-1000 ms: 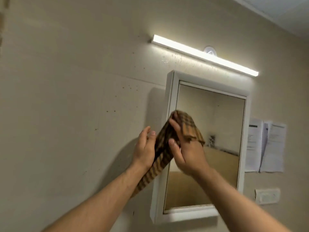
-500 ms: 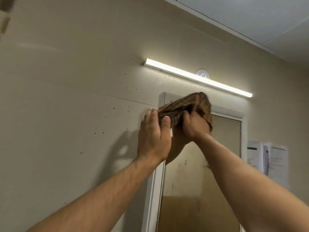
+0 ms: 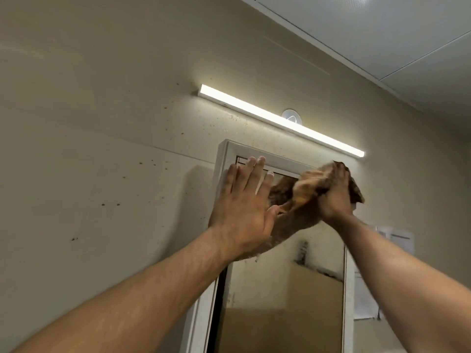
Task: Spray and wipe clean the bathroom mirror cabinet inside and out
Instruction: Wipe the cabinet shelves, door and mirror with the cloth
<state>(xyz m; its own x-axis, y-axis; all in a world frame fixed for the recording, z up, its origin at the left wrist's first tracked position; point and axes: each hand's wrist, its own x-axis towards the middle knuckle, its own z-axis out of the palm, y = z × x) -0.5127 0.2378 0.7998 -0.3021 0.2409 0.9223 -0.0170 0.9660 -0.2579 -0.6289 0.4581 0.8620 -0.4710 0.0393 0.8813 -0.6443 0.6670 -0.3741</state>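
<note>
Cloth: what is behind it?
The mirror and its white frame show around the cloth; their top right corner is hidden by it and the right hand.

bathroom | wall-hung mirror cabinet (image 3: 285, 289) | strip light (image 3: 280, 118) above | beige panel wall (image 3: 102, 174)

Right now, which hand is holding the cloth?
The right hand: its fingers are curled round the bunched brown cloth, while the left hand is spread flat with straight fingers.

A brown and tan cloth (image 3: 305, 192) is being shown, pattern blurred; the mirror cabinet (image 3: 244, 150) is being framed in white; the beige wall (image 3: 102, 149) is being speckled dark brown.
</note>
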